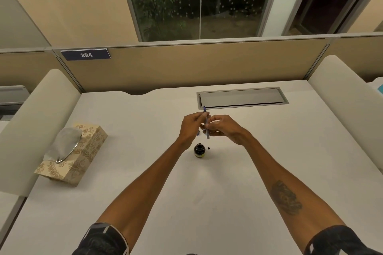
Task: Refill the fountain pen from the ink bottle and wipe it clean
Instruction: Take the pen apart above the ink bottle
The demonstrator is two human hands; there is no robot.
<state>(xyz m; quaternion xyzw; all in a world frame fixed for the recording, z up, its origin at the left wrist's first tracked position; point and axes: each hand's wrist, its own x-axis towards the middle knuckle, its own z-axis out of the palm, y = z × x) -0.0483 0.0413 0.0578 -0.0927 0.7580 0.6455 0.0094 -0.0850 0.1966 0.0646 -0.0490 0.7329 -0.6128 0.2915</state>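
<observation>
1. Here, I hold the fountain pen (206,123) upright just beyond the ink bottle (199,150), likely so nothing drips.
2. My left hand (190,128) pinches its upper part; my right hand (222,127) closes on the barrel, probably to twist it.
3. The bottle stands open, a small dark piece (208,148), perhaps its cap, just right of it.
4. The tissue box (72,154) waits well left of the bottle for wiping.
</observation>
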